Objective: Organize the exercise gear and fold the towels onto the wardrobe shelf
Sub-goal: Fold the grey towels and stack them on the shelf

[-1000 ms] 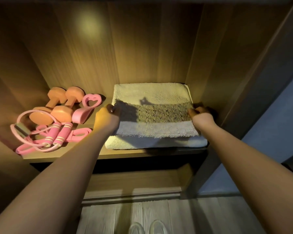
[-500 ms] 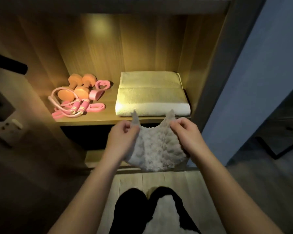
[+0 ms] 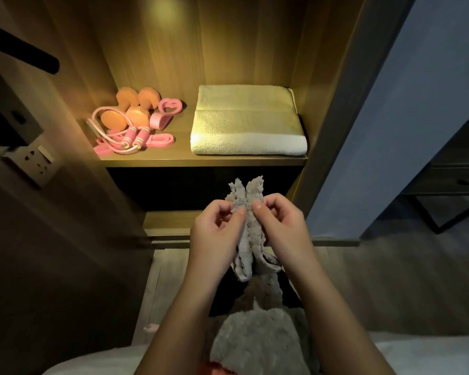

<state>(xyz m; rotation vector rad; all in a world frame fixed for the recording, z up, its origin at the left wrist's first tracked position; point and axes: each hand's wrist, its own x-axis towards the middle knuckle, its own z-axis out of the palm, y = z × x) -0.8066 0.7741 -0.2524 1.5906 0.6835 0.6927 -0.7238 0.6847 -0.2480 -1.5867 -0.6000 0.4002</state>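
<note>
Both hands hold a grey fluffy towel (image 3: 243, 262) in front of the wardrobe, below the lit shelf. The left hand (image 3: 214, 236) and right hand (image 3: 283, 228) are close together, each pinching the cloth between thumb and fingertips near its top edge, so two ragged corners stick up side by side above the fingers. The rest of the towel hangs down between the wrists to a larger grey fluffy bundle (image 3: 255, 345) at the near edge of the view (whether the two are one piece cannot be told).

On the wooden wardrobe shelf (image 3: 179, 156), a folded cream towel with a white border (image 3: 248, 123) lies flat on the right side, its folded edge facing near. To its left sits the exercise gear: two orange dumbbells (image 3: 136, 113) towards the far side, a pink heart-shaped grip ring (image 3: 167, 112) just right of them, a pink skipping rope with striped handles (image 3: 136, 135) nearer, and a flat pink band (image 3: 161, 139) beside the handles. A wall socket plate (image 3: 34, 159) is mounted further left.
</note>
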